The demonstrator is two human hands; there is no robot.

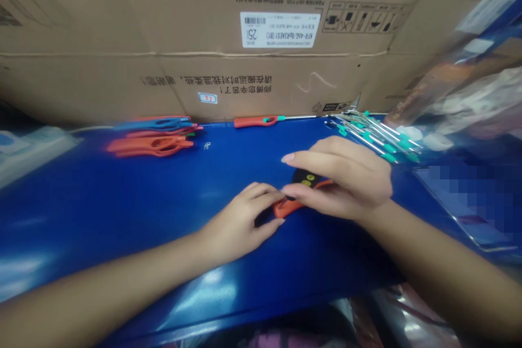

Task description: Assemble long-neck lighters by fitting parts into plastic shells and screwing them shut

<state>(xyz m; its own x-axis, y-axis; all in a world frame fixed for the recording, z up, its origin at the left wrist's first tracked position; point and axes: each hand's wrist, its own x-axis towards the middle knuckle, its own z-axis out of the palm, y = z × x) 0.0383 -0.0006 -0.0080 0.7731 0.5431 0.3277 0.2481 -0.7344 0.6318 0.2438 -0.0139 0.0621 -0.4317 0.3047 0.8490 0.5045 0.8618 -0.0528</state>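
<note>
On the blue tabletop, my left hand (248, 217) grips the near end of an orange lighter handle (287, 207) between thumb and fingers. My right hand (346, 174) is closed around a short black tool with yellow marks (305, 178). A thin dark tip from this tool seems to touch the handle near my left fingertips. The rest of the handle runs under my right hand, partly hidden. Behind the hands lies a red-orange lighter (250, 121) with a metal tube and teal collar.
Orange handles (142, 145) and a blue handle (157, 124) are piled at left. Metal tubes with teal collars (373, 136) lie in a heap at right. A large cardboard box (183, 22) walls off the back. The blue tabletop (122, 217) has its front edge close to me.
</note>
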